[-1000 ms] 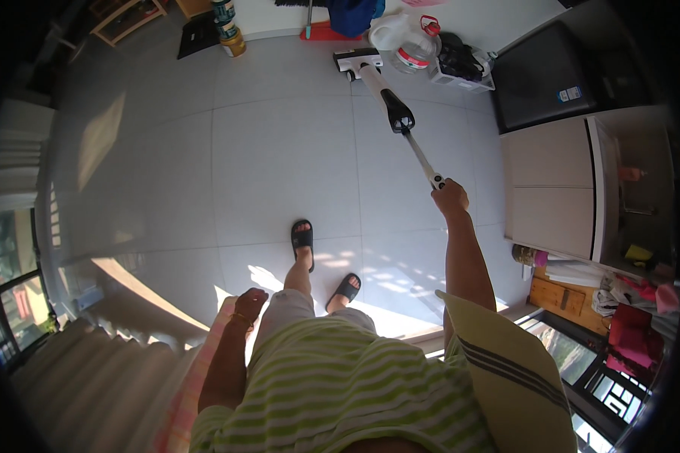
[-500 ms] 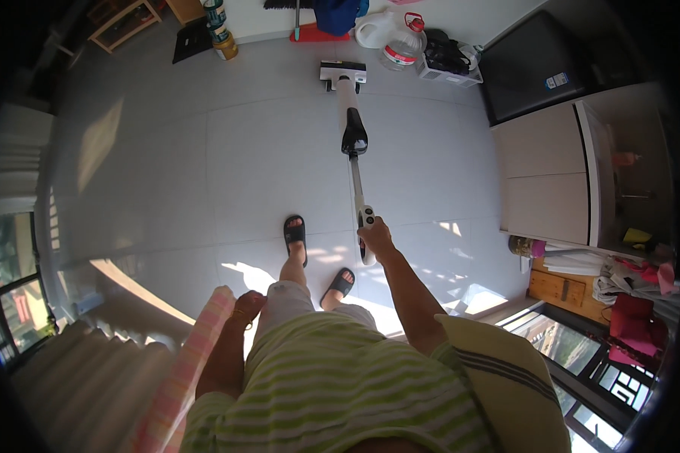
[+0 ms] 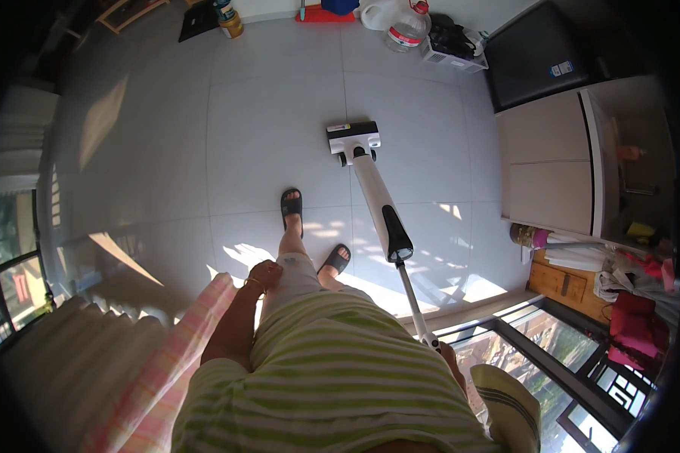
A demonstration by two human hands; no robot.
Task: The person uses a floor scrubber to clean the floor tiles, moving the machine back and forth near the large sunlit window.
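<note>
A white and black floor washer slants across the tiled floor, its wide roller head flat on the tiles ahead of my feet. Its thin metal pole runs back to a white grip at my right side. My right hand is closed around that grip, partly hidden behind my striped shirt. By my left thigh hangs my left hand, its fingers curled in and nothing visible in them. A bracelet circles that wrist. Pink checked cloth hangs just beside my left forearm.
Along the far wall are a red dustpan, a clear water jug and a basket with a black bag. A dark appliance and a pale cabinet line the right. Black slippers are on my feet.
The floor washer has come back toward me, its grip drawn to my right hip. My right arm has pulled back with it. My left hand has shifted slightly forward.
</note>
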